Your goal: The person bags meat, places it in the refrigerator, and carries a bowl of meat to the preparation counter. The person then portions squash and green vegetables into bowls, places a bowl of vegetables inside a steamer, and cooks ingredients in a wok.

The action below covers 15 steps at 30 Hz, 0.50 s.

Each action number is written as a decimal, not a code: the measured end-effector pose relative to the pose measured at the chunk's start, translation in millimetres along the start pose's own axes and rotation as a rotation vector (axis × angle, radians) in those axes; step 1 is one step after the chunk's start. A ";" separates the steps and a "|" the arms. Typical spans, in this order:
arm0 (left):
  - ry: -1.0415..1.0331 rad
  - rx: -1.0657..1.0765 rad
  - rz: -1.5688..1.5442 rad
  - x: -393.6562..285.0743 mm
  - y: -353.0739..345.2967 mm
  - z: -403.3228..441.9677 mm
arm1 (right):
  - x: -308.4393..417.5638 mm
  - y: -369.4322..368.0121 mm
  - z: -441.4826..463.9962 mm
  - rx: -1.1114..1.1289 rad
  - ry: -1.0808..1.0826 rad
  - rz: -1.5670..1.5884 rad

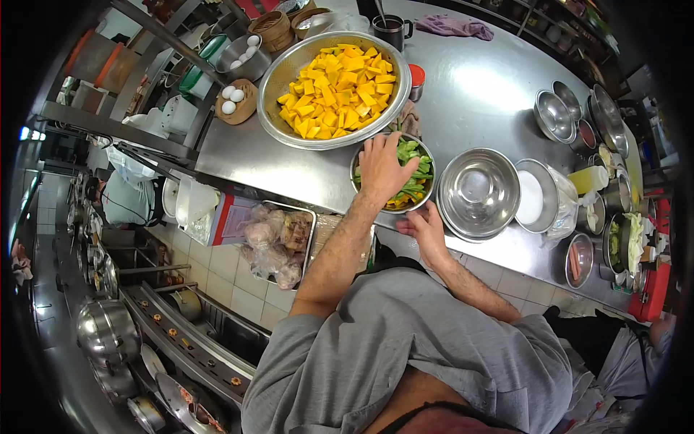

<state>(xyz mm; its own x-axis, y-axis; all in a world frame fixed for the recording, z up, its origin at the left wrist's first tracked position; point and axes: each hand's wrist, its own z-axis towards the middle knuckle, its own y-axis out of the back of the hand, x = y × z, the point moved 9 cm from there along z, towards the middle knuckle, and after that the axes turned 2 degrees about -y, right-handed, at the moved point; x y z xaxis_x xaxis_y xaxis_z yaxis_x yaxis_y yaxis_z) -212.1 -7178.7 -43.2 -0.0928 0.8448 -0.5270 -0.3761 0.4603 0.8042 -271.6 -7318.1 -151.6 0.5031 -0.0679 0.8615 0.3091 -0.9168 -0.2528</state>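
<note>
A metal bowl (pixel 431 171) near the table's front edge contains cut green vegetables (pixel 410 153), with some yellow-orange pieces under them at the near side. Over the bowl's left part lies my left hand (pixel 383 168), palm down, fingers stretched and thumb apart, touching the greens or just above them. My right hand (pixel 428 237) is just below the near rim, thumb up and fingers apart, slightly blurred; whether it touches the bowl I cannot tell. Behind them stands a large perforated metal basin (pixel 269 108) heaped with yellow-orange chunks (pixel 336 90).
Right of my hands are stacked steel bowls (pixel 478 189) and a bowl of white powder (pixel 530 197). A red-lidded jar (pixel 416 79), a dark mug (pixel 390 32) and eggs (pixel 230 100) stand farther back. A tray of bagged food (pixel 278 242) is below the table at left.
</note>
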 end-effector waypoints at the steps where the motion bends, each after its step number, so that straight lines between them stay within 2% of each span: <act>1: -0.001 0.001 0.001 -0.4 2.1 -2.6 | -0.1 -5.1 -0.3 0.014 -0.022 0.136; 2: -0.037 -0.029 -0.036 -2.9 8.0 -5.3 | -0.1 -8.9 -0.3 0.028 -0.044 0.272; 6: -0.183 -0.140 -0.156 -0.6 22.5 -18.9 | -0.6 -15.8 9.6 0.041 -0.126 0.385; 10: -0.176 -0.148 -0.156 16.2 19.3 -32.0 | 5.8 -23.3 20.1 0.032 -0.125 0.386; 13: -0.117 -0.062 -0.160 26.0 7.7 -39.4 | 9.8 -26.4 22.7 0.047 -0.074 0.376; 15: -0.150 -0.079 -0.245 23.2 12.6 -44.8 | 7.4 -21.8 19.5 0.007 -0.067 0.388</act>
<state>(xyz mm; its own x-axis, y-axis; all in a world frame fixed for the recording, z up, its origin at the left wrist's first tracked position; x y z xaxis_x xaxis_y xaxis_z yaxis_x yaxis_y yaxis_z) -260.3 -7165.5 -57.7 0.1450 0.7448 -0.6513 -0.4414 0.6378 0.6312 -258.9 -7290.9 -148.3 0.6355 -0.3830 0.6704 0.0908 -0.8252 -0.5575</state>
